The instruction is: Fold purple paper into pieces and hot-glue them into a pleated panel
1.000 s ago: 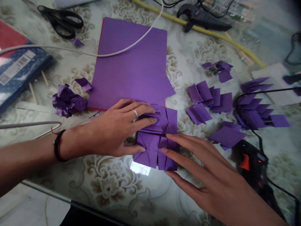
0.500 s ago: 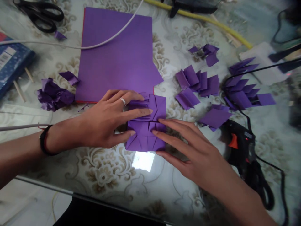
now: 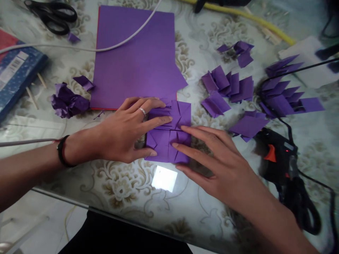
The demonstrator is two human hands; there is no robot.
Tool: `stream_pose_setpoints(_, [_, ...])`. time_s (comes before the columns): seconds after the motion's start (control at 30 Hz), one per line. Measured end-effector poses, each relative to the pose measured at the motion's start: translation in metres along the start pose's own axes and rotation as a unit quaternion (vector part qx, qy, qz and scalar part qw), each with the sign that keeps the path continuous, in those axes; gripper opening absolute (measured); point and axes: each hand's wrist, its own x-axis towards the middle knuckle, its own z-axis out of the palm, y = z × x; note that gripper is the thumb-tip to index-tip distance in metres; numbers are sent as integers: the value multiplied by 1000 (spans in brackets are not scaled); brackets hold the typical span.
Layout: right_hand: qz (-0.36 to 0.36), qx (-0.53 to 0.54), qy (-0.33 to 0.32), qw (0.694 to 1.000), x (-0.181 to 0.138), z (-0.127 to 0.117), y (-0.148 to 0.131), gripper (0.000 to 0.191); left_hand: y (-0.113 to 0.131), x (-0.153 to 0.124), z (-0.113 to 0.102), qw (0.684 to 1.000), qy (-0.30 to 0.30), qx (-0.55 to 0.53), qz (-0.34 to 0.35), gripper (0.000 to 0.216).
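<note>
A square of folded purple paper pieces [image 3: 182, 114], set side by side, lies flat on the table. My left hand [image 3: 132, 127] rests on its left half, fingers stretched out and thumb on the lower left piece. From the right, my right hand [image 3: 214, 155] touches the pieces with spread fingertips; its thumb is at the lower edge. Neither hand is closed round anything. Behind the square lies a large purple paper sheet [image 3: 135, 53] over a red one. My fingers hide parts of the folded pieces.
Folded purple pieces [image 3: 221, 84] lie at the right, near a black glue gun [image 3: 275, 151] with an orange trigger. Crumpled purple paper [image 3: 69, 100], black scissors [image 3: 55, 16] and a blue packet [image 3: 18, 70] lie at the left. A white cable [image 3: 127, 40] crosses the sheet.
The whole view has shifted slightly, so things appear a little further right and higher. Both hands stay on the folded pieces; the left thumb has moved slightly, and a left corner flap looks folded in.
</note>
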Motion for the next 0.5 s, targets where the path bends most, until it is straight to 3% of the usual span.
stream_pose_setpoints(0.23, [-19, 3, 36, 999, 15, 19, -19, 26, 1, 0, 1, 1000, 0, 5, -3, 69])
stream_pose_setpoints(0.5, [14, 14, 65, 998, 18, 28, -24, 16, 2, 1, 2, 1000, -8, 7, -11, 64])
